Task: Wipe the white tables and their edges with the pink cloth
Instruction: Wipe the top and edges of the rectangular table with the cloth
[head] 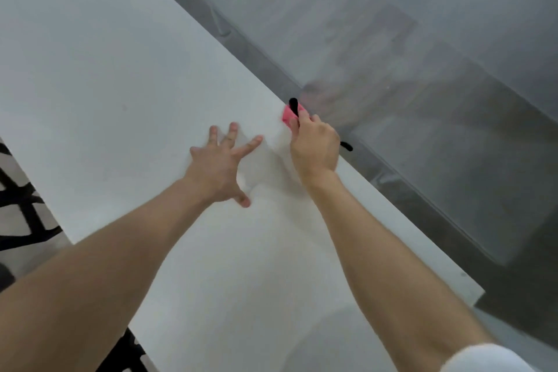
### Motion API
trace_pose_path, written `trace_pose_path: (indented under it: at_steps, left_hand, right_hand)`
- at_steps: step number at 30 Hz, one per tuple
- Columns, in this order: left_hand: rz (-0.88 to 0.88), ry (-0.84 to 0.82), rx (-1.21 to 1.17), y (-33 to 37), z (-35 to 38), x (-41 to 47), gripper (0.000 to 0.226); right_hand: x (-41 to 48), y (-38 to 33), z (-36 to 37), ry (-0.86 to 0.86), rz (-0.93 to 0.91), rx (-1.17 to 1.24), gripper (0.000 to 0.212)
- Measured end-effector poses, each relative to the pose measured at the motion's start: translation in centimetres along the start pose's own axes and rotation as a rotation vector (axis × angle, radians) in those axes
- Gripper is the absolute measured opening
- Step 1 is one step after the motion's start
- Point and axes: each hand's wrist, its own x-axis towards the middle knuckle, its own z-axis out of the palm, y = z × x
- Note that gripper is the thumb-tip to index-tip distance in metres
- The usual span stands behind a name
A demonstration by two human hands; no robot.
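While the far rim is being wiped, the pink cloth is held bunched in the right hand, fingers curled round it, right at the edge of the white worktop. The left hand is laid flat on the surface just beside it, fingers straight and spread, nothing gripped.

Risk now: with the cloth partly over the rim, it could be dropped to the grey floor if the grip is loosened on the next stroke. A black strip is seen poking up from the cloth, and a black end shows beyond the hand; either could be snagged along the edge. The worktop could be shifted by weight leaned through the braced palm.

Counted: one cloth, one worktop in view, two hands, two black pieces, one patterned rug at the left.
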Motion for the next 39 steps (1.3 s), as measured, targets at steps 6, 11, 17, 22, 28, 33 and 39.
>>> trace_pose_path:
  at_steps: [6,11,17,22,28,33,39]
  left_hand:
    - [0.019,0.071,0.030,0.0,0.7,0.4,0.156]
    - [0.011,0.066,0.008,0.0,0.7,0.5,0.157]
    - [0.010,0.074,0.004,-0.2,0.6,0.3,0.156]
    - [0.011,0.085,0.009,-0.1,0.5,0.4,0.153]
    - [0.010,0.082,-0.027,-0.1,0.7,0.6,0.152]
    - [0.002,0.059,-0.054,-0.3,0.6,0.5,0.153]
    - [-0.010,0.036,-0.053,0.0,-0.1,0.2,0.152]
  right_hand:
    - [-9.2,9.9,-2.9,0.153,0.084,-0.101,0.021]
    - [2.5,-3.5,0.1,0.071,-0.036,-0.067,0.017]
    - [3.5,-3.8,0.4,-0.001,-0.084,-0.127,0.037]
    - [-4.3,5.0,-1.3,0.087,0.009,-0.085,0.021]
    - [6.4,-7.9,1.1,0.000,-0.082,-0.087,0.027]
    - [6.7,-6.9,1.2,-0.015,-0.157,-0.127,0.044]
    - [-5.1,7.1,-2.2,0.086,-0.050,-0.090,0.021]
